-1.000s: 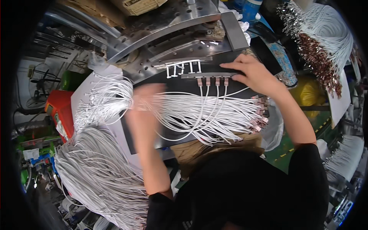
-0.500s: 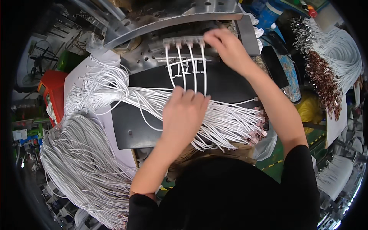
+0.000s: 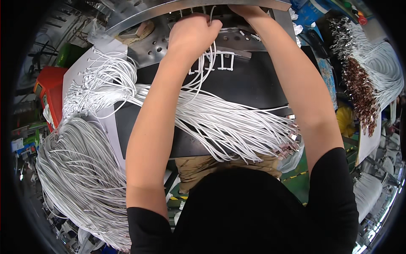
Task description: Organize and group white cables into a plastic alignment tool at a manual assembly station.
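Observation:
My left hand (image 3: 192, 34) is raised to the metal fixture at the far edge, its fingers closed round white cables. One white cable (image 3: 212, 48) runs up past the thumb and others loop down below it. My right hand (image 3: 245, 10) reaches under the curved metal bar (image 3: 203, 11), which hides its fingers. Small white plastic frame-like pieces (image 3: 227, 62) lie on the dark work surface just below the fixture. Across the middle, a bundle of white cables (image 3: 237, 120) spreads toward metal plug ends (image 3: 289, 146) at the right.
A large heap of white cables (image 3: 80, 169) hangs at the left, by a red box (image 3: 50, 91). More coiled cables (image 3: 376, 63) stand at the far right, near a yellow bag (image 3: 344, 120). The perforated metal plate (image 3: 148, 53) borders the dark surface (image 3: 253, 82).
My left hand has moved up from the cable bundle to the fixture. My right hand has gone further in, behind the metal bar. The row of cables at the fixture is now mostly covered.

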Demonstrator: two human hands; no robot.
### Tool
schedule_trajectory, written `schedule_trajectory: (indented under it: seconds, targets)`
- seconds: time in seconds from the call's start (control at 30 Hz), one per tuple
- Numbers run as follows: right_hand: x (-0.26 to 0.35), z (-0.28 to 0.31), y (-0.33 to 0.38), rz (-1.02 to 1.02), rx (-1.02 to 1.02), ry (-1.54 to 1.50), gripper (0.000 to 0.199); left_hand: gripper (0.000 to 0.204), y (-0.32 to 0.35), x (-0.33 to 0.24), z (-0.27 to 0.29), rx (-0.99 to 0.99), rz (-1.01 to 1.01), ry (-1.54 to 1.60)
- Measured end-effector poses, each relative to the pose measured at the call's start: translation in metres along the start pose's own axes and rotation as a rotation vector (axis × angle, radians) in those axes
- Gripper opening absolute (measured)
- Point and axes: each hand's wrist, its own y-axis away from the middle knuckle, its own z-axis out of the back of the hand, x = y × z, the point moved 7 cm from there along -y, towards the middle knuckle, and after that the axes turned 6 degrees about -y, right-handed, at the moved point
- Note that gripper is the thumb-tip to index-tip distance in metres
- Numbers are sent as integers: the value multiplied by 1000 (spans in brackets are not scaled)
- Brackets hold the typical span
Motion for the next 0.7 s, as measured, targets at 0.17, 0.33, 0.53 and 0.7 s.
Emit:
schedule_trajectory:
  seconds: [0.17,0.33,0.53,0.7]
  targets:
    - [5,8,26,175,37,331,29,32,0,-5,1,-128,-61,35]
    - [124,3,74,349,1,274,36,38,14,26,5,-484,-227,-328]
    - [125,-6,76,327,63,445,39,51,0,25,-18,-347,-58,-426]
    - [146,8,95,386,-219,662,25,52,-2,25,-18,-353,26,-467]
